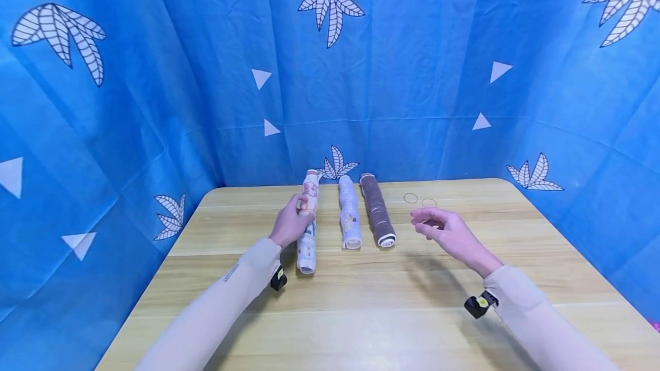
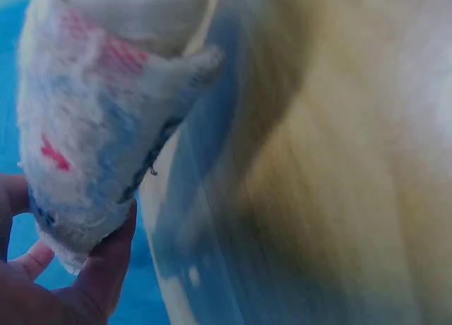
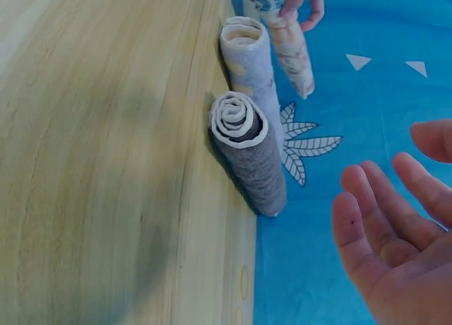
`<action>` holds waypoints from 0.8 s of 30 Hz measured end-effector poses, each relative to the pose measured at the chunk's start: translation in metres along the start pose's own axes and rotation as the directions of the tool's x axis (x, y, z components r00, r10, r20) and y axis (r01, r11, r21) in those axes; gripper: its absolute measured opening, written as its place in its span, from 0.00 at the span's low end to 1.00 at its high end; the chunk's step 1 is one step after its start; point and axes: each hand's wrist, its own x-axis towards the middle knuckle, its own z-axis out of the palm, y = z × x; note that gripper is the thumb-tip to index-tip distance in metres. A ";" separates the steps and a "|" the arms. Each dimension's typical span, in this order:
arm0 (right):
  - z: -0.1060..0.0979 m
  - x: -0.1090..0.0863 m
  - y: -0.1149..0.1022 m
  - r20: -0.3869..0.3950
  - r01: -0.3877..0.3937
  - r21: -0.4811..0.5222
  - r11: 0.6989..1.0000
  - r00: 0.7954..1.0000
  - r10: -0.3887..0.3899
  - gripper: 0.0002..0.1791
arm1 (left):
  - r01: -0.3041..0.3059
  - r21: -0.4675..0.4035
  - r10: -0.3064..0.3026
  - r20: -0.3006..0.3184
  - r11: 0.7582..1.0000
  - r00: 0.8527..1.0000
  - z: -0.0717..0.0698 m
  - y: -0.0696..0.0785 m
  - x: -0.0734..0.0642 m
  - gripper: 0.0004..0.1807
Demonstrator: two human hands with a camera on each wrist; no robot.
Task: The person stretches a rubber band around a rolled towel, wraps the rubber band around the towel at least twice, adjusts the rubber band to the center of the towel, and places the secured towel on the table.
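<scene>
My left hand (image 1: 294, 223) grips a rolled white towel (image 1: 307, 253) with pink and blue prints around its middle, thumb on one side and fingers on the other. In the left wrist view this patterned roll (image 2: 92, 120) shows its loose end, tilted over the wooden table. To its right lie a lavender rolled towel (image 1: 350, 210) and a dark grey-brown rolled towel (image 1: 378, 209), side by side. My right hand (image 1: 443, 232) hovers over the table right of the dark roll, its fingers loosely bent with nothing between them in the right wrist view.
Two thin yellow rubber bands (image 1: 411, 198) lie near the table's back edge, just beyond my right hand. A blue patterned curtain (image 1: 402, 73) hangs behind and along both sides of the wooden table (image 1: 361, 325).
</scene>
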 end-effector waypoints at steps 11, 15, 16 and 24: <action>0.000 -0.002 0.004 0.017 -0.031 0.002 1.000 0.999 0.031 0.19 | 0.095 0.040 -0.097 0.046 0.995 0.994 0.013 0.003 0.024 0.23; 0.000 -0.002 0.005 0.013 -0.038 -0.001 0.999 0.999 0.038 0.19 | 0.090 0.052 -0.093 0.059 0.995 0.994 0.016 0.003 0.031 0.22; 0.000 -0.002 0.005 0.014 -0.040 0.000 0.999 0.999 0.040 0.19 | 0.085 0.059 -0.089 0.062 0.995 0.994 0.016 0.003 0.032 0.21; 0.001 -0.002 0.007 0.017 -0.047 -0.017 0.999 0.999 0.047 0.17 | 0.058 0.107 -0.068 0.097 0.993 0.993 0.018 0.006 0.038 0.20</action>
